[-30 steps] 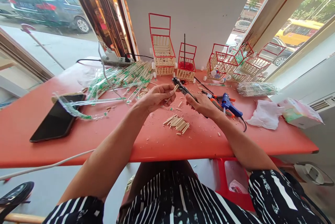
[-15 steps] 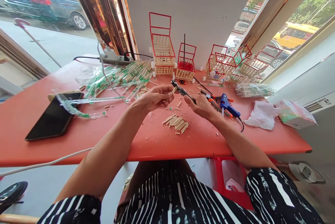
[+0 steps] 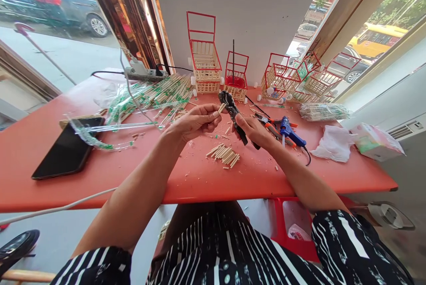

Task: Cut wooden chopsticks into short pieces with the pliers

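Note:
My left hand (image 3: 200,120) pinches short wooden sticks (image 3: 221,108) between thumb and fingers, their tips beside the tool's jaws. My right hand (image 3: 252,128) is wrapped round black-handled pliers (image 3: 231,106), whose handles are spread apart below the palm. The jaws point up and left toward the sticks; whether they touch is hard to tell. Below both hands a small pile of cut stick pieces (image 3: 226,155) lies on the red table (image 3: 133,187), with crumbs and offcuts scattered around it.
Small stick-built carts with red frames (image 3: 205,61) stand along the wall. Wrapped sticks (image 3: 151,96) and a black tablet (image 3: 71,149) lie to the left. At the right are a blue glue gun (image 3: 290,132), orange-handled pliers (image 3: 274,130), a white plastic bag (image 3: 334,143) and a tissue pack (image 3: 378,142).
The pliers have turned more upright and their handles have spread apart in my right hand. My left hand has moved slightly up, still pinching the sticks.

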Available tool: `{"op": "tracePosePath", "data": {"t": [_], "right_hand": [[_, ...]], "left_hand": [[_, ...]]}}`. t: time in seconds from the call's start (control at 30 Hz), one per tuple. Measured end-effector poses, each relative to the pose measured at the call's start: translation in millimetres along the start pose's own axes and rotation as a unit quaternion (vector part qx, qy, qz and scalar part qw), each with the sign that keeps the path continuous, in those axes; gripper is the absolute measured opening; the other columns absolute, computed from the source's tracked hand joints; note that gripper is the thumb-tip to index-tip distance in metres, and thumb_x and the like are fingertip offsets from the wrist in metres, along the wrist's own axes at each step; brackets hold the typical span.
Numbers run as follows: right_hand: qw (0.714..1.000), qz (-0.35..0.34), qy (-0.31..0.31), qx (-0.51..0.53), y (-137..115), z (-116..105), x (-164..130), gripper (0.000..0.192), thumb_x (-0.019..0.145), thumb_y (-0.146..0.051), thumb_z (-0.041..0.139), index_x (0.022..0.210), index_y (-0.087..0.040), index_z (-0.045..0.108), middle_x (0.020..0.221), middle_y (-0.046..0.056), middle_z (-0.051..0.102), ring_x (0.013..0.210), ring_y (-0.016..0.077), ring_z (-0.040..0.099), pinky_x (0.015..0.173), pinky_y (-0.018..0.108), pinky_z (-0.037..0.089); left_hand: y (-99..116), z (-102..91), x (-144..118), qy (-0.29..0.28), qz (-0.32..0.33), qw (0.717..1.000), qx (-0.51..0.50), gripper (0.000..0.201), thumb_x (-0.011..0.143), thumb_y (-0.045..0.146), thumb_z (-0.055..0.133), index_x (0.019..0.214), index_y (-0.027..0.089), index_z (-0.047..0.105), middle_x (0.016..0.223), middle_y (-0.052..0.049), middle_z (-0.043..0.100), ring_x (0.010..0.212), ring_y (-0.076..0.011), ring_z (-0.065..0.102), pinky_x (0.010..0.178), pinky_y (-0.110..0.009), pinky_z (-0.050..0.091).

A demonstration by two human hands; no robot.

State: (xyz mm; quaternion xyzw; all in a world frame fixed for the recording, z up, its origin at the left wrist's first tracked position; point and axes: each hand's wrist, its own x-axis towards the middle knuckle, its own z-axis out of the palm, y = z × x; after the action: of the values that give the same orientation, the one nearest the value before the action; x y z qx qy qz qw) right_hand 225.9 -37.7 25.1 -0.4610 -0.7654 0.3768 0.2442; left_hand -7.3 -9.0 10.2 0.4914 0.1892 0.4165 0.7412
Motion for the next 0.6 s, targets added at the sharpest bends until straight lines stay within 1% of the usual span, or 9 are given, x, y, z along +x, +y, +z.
{"op": "tracePosePath", "data": {"t": [0.07, 0.17, 0.23, 0.33, 0.47, 0.6], "right_hand": [[1.000, -0.004, 0.007, -0.029, 1.9, -2.8, 1.8, 0.089, 0.091, -0.094, 0.026, 0.087, -0.015, 0.068, 0.072, 0.006, 0.066, 0.063, 0.0150, 0.062, 0.060, 0.027, 0.045], [0.996, -0.009, 0.023, -0.087, 4.6, -5.3, 3.0, 0.088, 0.095, -0.090, 0.025, 0.089, -0.015, 0.070, 0.075, 0.007, 0.068, 0.068, 0.0164, 0.064, 0.066, 0.028, 0.044], [0.992, -0.018, 0.023, -0.119, 5.1, -5.8, 2.4, 0.087, 0.097, -0.088, 0.024, 0.090, -0.015, 0.070, 0.075, 0.007, 0.069, 0.069, 0.0170, 0.064, 0.068, 0.029, 0.042], [0.988, -0.021, 0.026, -0.151, 3.8, -5.8, 0.8, 0.084, 0.098, -0.086, 0.023, 0.089, -0.017, 0.069, 0.072, 0.005, 0.065, 0.067, 0.0167, 0.060, 0.067, 0.030, 0.038], [0.985, -0.023, 0.039, -0.166, 1.1, -4.6, -0.6, 0.080, 0.098, -0.086, 0.022, 0.080, -0.018, 0.061, 0.069, 0.003, 0.058, 0.065, 0.0158, 0.052, 0.064, 0.031, 0.032], [0.980, -0.045, 0.068, -0.180, 1.5, -1.9, -0.3, 0.070, 0.100, -0.082, 0.027, 0.070, -0.021, 0.047, 0.065, 0.000, 0.048, 0.063, 0.0135, 0.043, 0.063, 0.032, 0.026]], "left_hand": [[0.0, 1.4, -0.2, 0.002, -0.005, 1.000, 0.003, 0.042, 0.069, 0.036, 0.099, 0.094, 0.010, 0.077, 0.063, 0.001, 0.060, 0.047, -0.0030, 0.045, 0.044, -0.012, 0.032], [0.3, 3.4, -0.9, 0.009, -0.010, 1.000, 0.005, 0.044, 0.068, 0.036, 0.100, 0.094, 0.009, 0.076, 0.062, 0.001, 0.059, 0.047, -0.0032, 0.045, 0.044, -0.013, 0.031], [0.9, 4.4, -1.3, 0.011, -0.009, 1.000, 0.005, 0.042, 0.069, 0.034, 0.099, 0.093, 0.009, 0.076, 0.063, 0.001, 0.059, 0.047, -0.0035, 0.045, 0.044, -0.013, 0.031], [1.8, 5.1, -1.7, 0.014, -0.010, 1.000, 0.002, 0.037, 0.072, 0.030, 0.097, 0.091, 0.008, 0.075, 0.063, 0.000, 0.058, 0.047, -0.0039, 0.044, 0.044, -0.014, 0.029], [1.7, 4.9, -1.7, 0.021, -0.017, 1.000, -0.004, 0.035, 0.073, 0.027, 0.096, 0.092, 0.007, 0.074, 0.061, 0.001, 0.056, 0.045, -0.0039, 0.042, 0.043, -0.014, 0.026], [0.2, 3.9, -1.5, 0.021, -0.025, 0.999, -0.018, 0.034, 0.072, 0.023, 0.096, 0.092, 0.007, 0.074, 0.061, 0.001, 0.057, 0.045, -0.0038, 0.041, 0.044, -0.014, 0.026]]}}
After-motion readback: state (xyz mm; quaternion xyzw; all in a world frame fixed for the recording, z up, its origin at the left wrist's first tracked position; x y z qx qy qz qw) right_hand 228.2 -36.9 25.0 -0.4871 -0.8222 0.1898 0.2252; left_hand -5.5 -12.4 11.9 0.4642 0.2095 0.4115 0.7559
